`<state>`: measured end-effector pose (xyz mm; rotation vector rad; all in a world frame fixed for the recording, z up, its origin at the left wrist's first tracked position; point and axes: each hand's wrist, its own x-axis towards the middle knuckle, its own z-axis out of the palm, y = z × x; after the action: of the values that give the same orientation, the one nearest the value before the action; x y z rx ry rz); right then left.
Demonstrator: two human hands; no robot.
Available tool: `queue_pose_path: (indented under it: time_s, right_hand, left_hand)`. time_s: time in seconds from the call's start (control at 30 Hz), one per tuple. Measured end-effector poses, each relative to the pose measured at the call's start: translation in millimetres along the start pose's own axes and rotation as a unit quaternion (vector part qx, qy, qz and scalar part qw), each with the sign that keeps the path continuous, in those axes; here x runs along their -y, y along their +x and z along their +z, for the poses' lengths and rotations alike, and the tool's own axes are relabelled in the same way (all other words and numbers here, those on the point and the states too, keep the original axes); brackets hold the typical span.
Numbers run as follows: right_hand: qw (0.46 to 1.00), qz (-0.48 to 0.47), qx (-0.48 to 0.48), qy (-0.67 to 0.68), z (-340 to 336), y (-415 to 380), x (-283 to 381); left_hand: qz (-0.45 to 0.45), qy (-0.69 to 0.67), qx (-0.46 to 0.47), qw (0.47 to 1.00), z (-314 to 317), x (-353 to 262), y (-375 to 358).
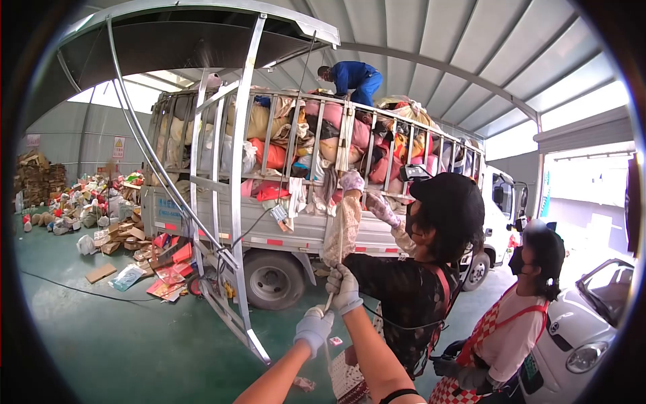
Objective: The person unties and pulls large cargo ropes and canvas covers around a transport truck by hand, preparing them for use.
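My left hand [314,330], in a pale glove, is closed around a light rope [329,302]. Just above it, my gloved right hand [344,289] grips the same rope. Upward the rope runs toward the slatted side of a loaded truck [316,232], and its lower end hangs below my left hand. Close in front stands a co-worker [397,286] in a black cap and dark top. That person's patterned gloves [352,180] are raised along the rope, higher than my hands. Bulging sacks and cloth [272,153] fill the truck bed behind the rails.
A person in blue [356,79] bends on top of the load. Another person [515,316] in a checked apron stands right, beside a white car [579,330]. A metal frame [235,283] rises at left. Cardboard and bags [108,236] lie on the green floor.
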<state>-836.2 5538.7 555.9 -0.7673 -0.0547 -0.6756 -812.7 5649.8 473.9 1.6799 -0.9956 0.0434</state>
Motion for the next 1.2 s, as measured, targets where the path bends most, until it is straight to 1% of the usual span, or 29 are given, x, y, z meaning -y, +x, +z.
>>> queue_pose_path:
  time_s: [0.1, 0.17, 0.2, 0.27, 0.3, 0.33, 0.43, 0.47, 0.53, 0.6, 0.7, 0.77, 0.9, 0.97, 1.07, 1.2]
  right_hand:
    - [1.0, 0.006, -0.001, 0.003, 1.5, 2.1, 1.4]
    - [1.0, 0.005, -0.006, 0.009, -0.8, 5.8, -1.5]
    - [1.0, 0.006, -0.017, 0.015, -3.4, 7.0, -4.0]
    - [1.0, 0.001, -0.013, 0.021, -2.2, 6.1, -5.5]
    - [1.0, 0.002, -0.008, 0.025, -3.1, 5.8, -6.2]
    - [1.0, 0.003, -0.004, 0.028, -2.7, 4.9, -5.9]
    - [1.0, 0.014, 0.0, 0.018, -8.1, 8.8, -5.8]
    - [1.0, 0.022, 0.007, 0.014, -9.6, 10.4, -5.6]
    - [0.999, 0.029, 0.003, 0.014, -9.7, 12.5, -5.3]
    - [1.0, 0.028, 0.005, 0.01, -6.5, 14.7, -1.9]
    - [0.999, 0.032, -0.011, 0.021, -6.2, 13.4, -3.4]
    - [0.999, 0.025, 0.004, 0.028, -8.3, 12.0, -2.4]
    - [0.999, 0.014, -0.02, 0.027, -4.9, 7.4, -3.7]
    - [0.999, 0.012, -0.025, 0.02, -4.9, 7.0, -4.7]
    - [0.999, 0.014, -0.022, 0.03, -4.9, 6.8, -8.4]
    - [0.999, 0.008, -0.012, 0.035, -6.8, 7.2, -13.4]
  left_hand:
    - [-0.003, -0.03, -0.014, 0.999, 7.1, 7.8, 8.1]
    - [-0.023, -0.051, 0.016, 0.998, 6.1, 11.2, 8.2]
    - [-0.025, -0.048, 0.015, 0.998, 5.6, 12.3, 8.5]
    - [-0.029, -0.043, 0.002, 0.999, -3.5, 0.5, 2.5]
    - [-0.117, -0.053, 0.063, 0.99, -13.1, -11.2, -2.3]
    - [-0.128, -0.051, 0.068, 0.988, -13.3, -10.6, -2.2]
    - [-0.105, -0.045, 0.067, 0.991, -8.5, -3.0, 5.0]
    - [-0.109, -0.043, 0.069, 0.991, -10.6, -5.1, 4.7]
    - [-0.14, -0.099, 0.095, 0.98, -16.8, -13.2, 4.6]
    - [-0.127, -0.101, 0.086, 0.983, -4.3, 5.2, 14.2]
    - [-0.101, -0.137, 0.09, 0.981, -1.2, 12.0, 14.8]
    - [-0.126, -0.141, 0.056, 0.98, 3.6, 7.7, 10.4]
    - [-0.105, -0.158, 0.052, 0.98, 16.7, 23.6, 14.3]
    - [-0.143, -0.162, 0.074, 0.974, 14.4, 22.3, 12.9]
    - [-0.126, -0.165, 0.049, 0.977, 13.4, 23.2, 10.3]
    - [-0.119, -0.169, 0.042, 0.977, 10.6, 25.7, 8.5]
